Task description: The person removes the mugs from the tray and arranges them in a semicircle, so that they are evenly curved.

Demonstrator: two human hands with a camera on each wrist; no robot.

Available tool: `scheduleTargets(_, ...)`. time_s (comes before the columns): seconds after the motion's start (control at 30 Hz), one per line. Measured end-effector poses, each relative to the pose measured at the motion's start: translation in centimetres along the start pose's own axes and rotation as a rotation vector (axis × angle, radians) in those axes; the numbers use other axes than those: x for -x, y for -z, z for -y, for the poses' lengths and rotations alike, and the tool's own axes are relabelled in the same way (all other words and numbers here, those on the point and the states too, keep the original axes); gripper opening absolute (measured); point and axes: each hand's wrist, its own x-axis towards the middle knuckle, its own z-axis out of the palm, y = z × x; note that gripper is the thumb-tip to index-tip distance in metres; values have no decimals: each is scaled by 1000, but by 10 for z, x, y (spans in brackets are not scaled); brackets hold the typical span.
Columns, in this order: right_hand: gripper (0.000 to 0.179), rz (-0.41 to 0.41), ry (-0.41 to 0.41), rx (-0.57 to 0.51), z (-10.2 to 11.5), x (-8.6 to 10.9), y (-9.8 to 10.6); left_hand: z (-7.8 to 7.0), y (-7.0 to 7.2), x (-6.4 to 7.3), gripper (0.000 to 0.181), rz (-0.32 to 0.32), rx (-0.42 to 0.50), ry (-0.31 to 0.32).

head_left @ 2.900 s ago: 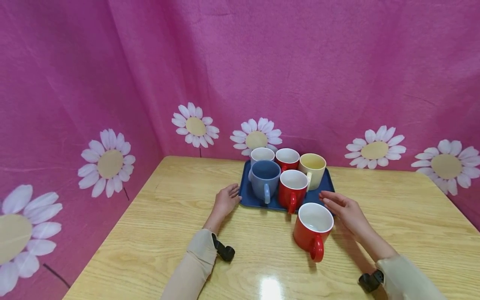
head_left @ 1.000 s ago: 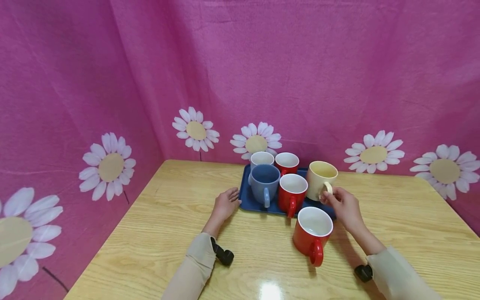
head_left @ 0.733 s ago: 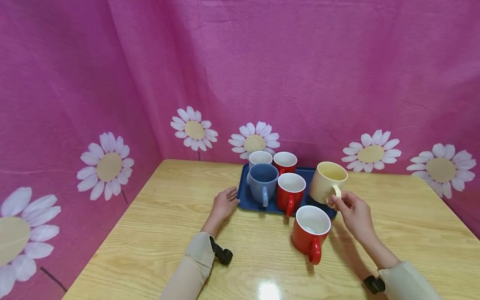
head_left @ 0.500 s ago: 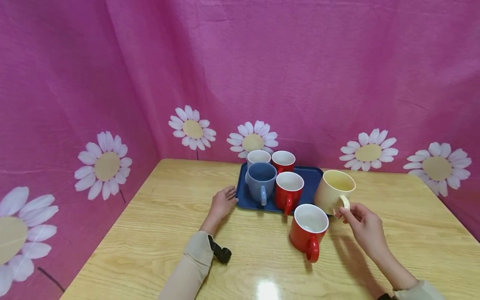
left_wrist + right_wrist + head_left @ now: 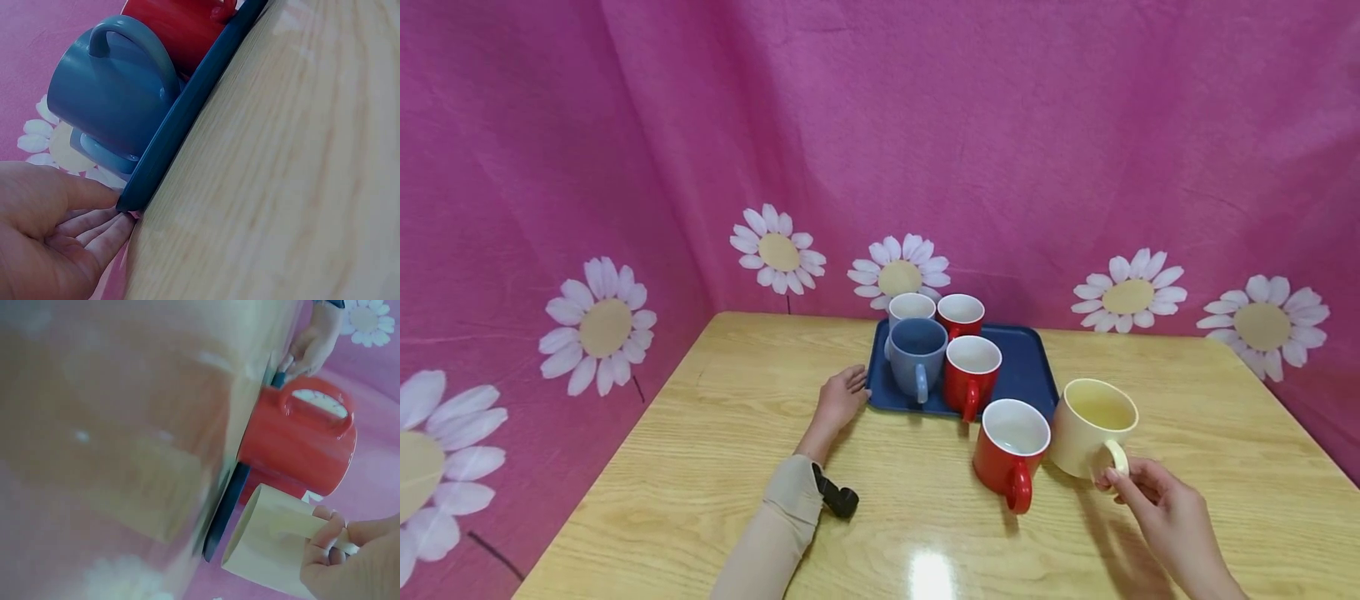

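The carrying of the yellow mug point(image 5: 1077, 443) outward from the blue tray point(image 5: 1026, 367) is judged to be the step in hand. The mug is held nearly upright at the tray's near right corner, just beside the front red mug point(image 5: 998, 465), which is stood on the tabletop point(image 5: 760, 392). Its handle point(image 5: 1117, 457) is pinched between the thumb and fingers of the right hand point(image 5: 1176, 515). The tray's left edge is touched by the left hand point(image 5: 841, 398), whose fingers are extended and enclose nothing. On the tray are placed a blue mug point(image 5: 907, 364), a second red mug point(image 5: 961, 379), a rear red mug point(image 5: 961, 323) and a pale mug point(image 5: 912, 305).

For the next move, a level lowering onto the tabletop seems to be called for, with the tray rim and the front red mug avoided and the handle released only once the base is seated.

The rear pair is partly hidden by nearer mugs. The yellow mug's base is concealed in the head view; a gap beneath it is suggested in the blurred right wrist view. Whether the neighbouring mug is touched cannot be told. The right forearm is cut off by the lower border.
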Motion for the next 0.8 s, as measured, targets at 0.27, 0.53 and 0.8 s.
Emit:
scheduleTargets(0.27,9,81,-134,31,2,25,7,18,2,-10,50,12,13,-73)
scheduleTargets(0.53,10,109,-219,25,1,41,7,1,1,0,48,8,11,-3)
scheduleTargets(0.8,8,153,-268,27,5,51,3,-4,1,2,50,3,-4,9)
